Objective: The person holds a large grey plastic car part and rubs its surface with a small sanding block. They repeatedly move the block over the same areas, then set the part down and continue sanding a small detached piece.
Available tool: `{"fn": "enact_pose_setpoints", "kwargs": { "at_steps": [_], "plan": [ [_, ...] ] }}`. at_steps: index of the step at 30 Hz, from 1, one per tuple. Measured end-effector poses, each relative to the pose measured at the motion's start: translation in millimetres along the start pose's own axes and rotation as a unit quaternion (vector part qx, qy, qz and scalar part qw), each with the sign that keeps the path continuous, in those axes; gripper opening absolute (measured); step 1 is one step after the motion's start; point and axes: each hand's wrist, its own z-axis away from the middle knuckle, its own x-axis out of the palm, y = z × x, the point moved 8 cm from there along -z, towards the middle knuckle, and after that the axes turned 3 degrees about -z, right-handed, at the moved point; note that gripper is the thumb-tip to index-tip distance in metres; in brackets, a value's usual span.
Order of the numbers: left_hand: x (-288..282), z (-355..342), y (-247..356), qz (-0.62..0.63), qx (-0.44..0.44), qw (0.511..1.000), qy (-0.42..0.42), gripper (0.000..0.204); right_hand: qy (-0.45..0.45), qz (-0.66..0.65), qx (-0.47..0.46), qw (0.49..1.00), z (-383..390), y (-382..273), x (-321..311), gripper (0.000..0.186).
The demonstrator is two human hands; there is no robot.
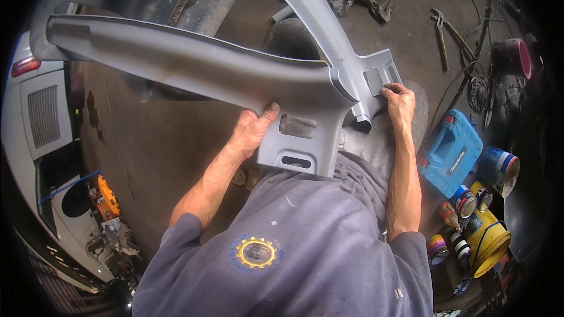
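Note:
A long grey moulded trim panel (194, 61) runs from the far left to my lap, widening into a plate with a rectangular opening and a smaller slot. My left hand (254, 130) grips the left edge of that plate, thumb on top and fingers hidden beneath. To the right, a second grey trim panel (329, 29) of similar shape curves up past the top of the view, partly behind the first. My right hand (399, 100) is closed at the edge of its dark rectangular opening, thumb and forefinger together. The near end of this panel rests over my leg.
A blue tool case (451, 152) lies at the right, beside paint cans (499, 170) and a yellow bucket (489, 243). Pliers (440, 38), cables and a pink-rimmed pot (512, 58) are farther off. A white vehicle (44, 111) stands at the left, near an orange tool (107, 196).

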Motion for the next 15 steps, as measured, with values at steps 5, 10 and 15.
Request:
{"fn": "enact_pose_setpoints", "kwargs": {
  "at_steps": [5,10,15],
  "plan": [
    [2.0,0.1,3.7,0.01,0.003,1.0,-0.013,0.04,0.004,0.006,-0.01,1.0,-0.4,0.0,0.4,0.031],
    [0.5,-0.6,4.7,-0.003,0.039,0.999,0.015,0.04,-0.004,-0.151,-0.002,0.989,-0.9,7.0,-6.3,0.026],
    [6.6,5.0,11.2,0.009,-0.005,1.0,-0.012,0.042,0.002,-0.263,-0.061,0.963,39.1,-33.1,-36.5,0.017]
  ]
}}
